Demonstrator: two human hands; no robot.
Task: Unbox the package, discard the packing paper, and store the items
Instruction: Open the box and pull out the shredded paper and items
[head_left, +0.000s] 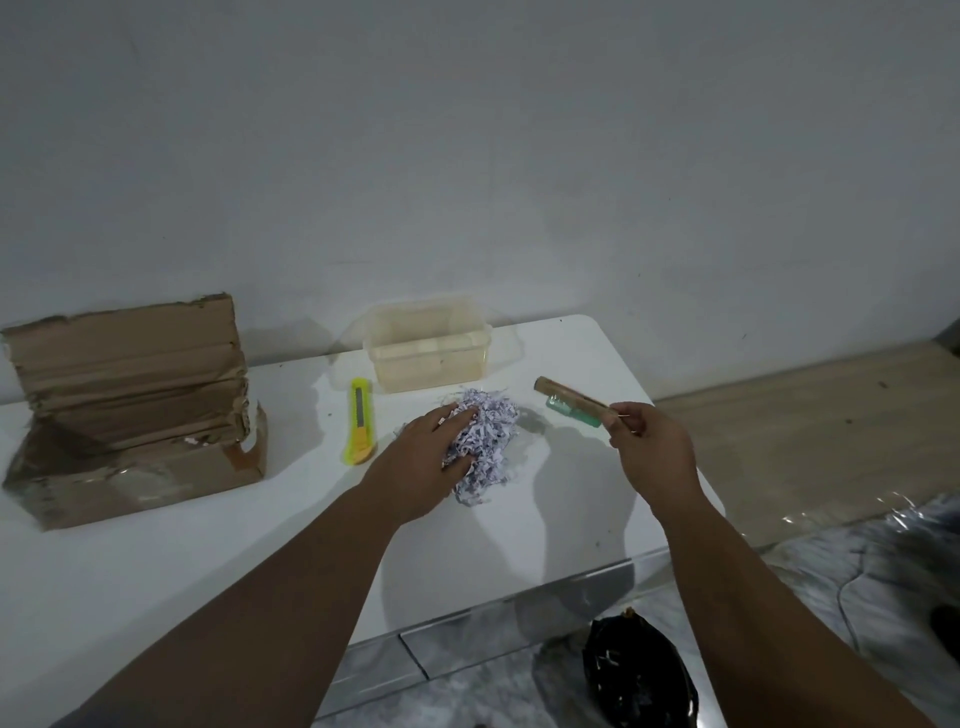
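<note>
A heap of shredded white packing paper (491, 441) lies in the middle of the white table (156, 571). My left hand (423, 457) rests on its left side, fingers curled into the shreds. My right hand (649, 441) is raised just right of the heap and pinches one end of a slim brown stick-like item (569, 397). A small green item (571, 417) shows just under that stick; whether it is held or lying on the table I cannot tell. The opened cardboard box (130, 415) stands at the left with its flap up.
A clear plastic container (428, 353) sits at the table's back edge by the wall. A yellow utility knife (359, 421) lies left of the paper. On the floor below the table's front right corner stands an open black bag (636, 675). Clear plastic sheeting (883, 535) lies at the right.
</note>
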